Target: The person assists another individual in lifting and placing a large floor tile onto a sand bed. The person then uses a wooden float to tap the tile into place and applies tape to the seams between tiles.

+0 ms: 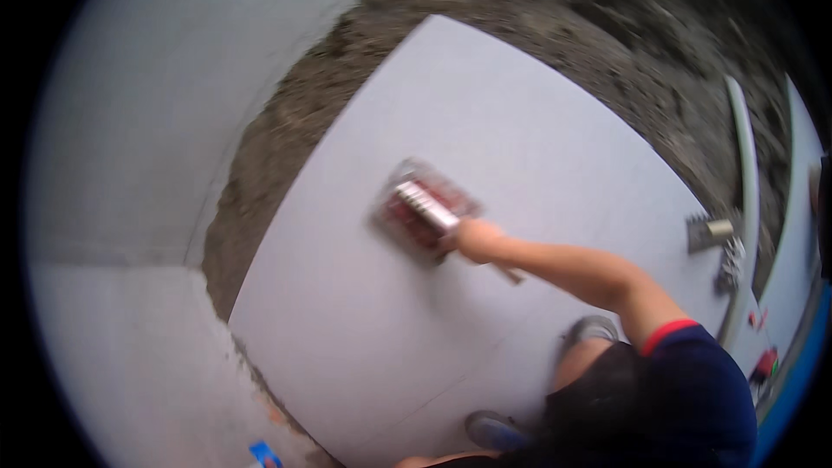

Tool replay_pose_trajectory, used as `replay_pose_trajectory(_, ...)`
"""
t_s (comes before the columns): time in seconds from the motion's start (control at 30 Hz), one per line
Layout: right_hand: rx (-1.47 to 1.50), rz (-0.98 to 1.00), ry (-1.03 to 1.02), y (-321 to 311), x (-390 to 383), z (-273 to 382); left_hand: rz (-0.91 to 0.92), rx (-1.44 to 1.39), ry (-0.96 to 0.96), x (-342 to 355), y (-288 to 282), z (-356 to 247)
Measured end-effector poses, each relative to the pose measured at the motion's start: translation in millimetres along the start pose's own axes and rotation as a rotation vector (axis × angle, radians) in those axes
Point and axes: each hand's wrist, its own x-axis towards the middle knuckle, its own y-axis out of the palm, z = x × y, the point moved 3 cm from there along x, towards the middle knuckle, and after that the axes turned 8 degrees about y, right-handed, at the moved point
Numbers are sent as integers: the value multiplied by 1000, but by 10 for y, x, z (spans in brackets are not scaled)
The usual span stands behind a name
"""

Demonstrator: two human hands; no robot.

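My right hand (475, 239) is closed on a motion-blurred tool (416, 199) with a silver bar, red parts and a flat, pale outer edge, held over a large pale grey panel (485, 104). A short stick shows behind my wrist. Whether the tool touches the panel is hard to tell. My left hand is not in view; only a bit of skin of that arm shows at the bottom edge. My shoes (492, 429) are on the panel below.
Rough brown ground surrounds the panel's upper edges. A grey wall (130, 104) and ledge (121, 329) lie left, a blue item (261, 451) at bottom. Right are a notched trowel (698, 233), metal pieces (730, 264), a long pale pipe (739, 113), another panel and small red tools (764, 367).
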Motion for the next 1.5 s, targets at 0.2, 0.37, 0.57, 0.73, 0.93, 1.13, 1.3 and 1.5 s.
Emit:
replay_pose_trajectory(0.2,23,-184,-131,17,-1,-393,568,52,375,346,3847,-1695)
replay_pose_trajectory(0.37,-343,-967,-212,-998,334,-1337,769,-16,480,-236,5885,-2365)
replay_pose_trajectory(0.57,-290,-1105,-37,-1498,812,-1106,471,264,640,138,7332,-1751)
replay_pose_trajectory(0.73,-344,-1034,51,-1486,846,-997,397,533,435,169,7985,-2004)
replay_pose_trajectory(0.93,-353,-915,28,-1652,1004,-916,534,372,356,645,8918,-2445)
replay_pose_trajectory(1.13,-382,-900,53,-1717,1021,-1029,730,312,439,415,9269,-2656)
replay_pose_trajectory(1.3,-376,-888,38,-1737,1047,-992,623,343,489,485,9445,-2728)
replay_pose_trajectory(1.5,-380,-882,54,-1754,1043,-1067,640,261,514,383,9554,-2872)
